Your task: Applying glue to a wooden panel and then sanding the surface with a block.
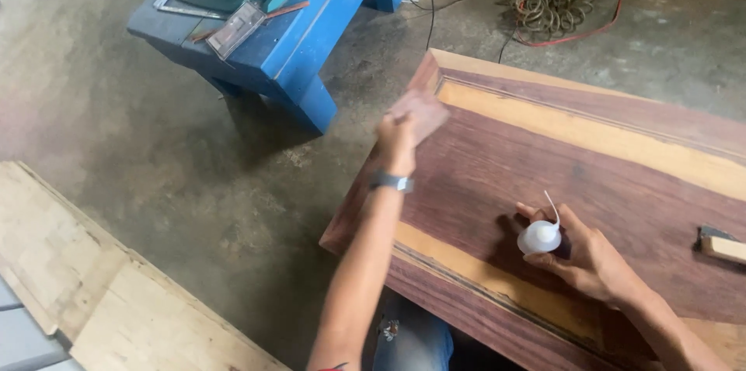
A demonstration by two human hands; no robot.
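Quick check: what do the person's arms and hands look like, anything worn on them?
Both arms are bare, with no sleeves and no gloves in view. The left hand has a watch with a grey band at the wrist. A small dark mark, partly cut off by the frame edge, shows on the left arm near the bottom. The right hand carries no ring, band or watch that can be seen.

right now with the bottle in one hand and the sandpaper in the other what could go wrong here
1. The right hand holds the small white bottle tipped over the dark wood panel; its thin nozzle could drip where it is not wanted.
2. The left hand works the sandpaper piece near the panel's corner and could slip off the edge.
3. The tool at the right edge could get knocked.
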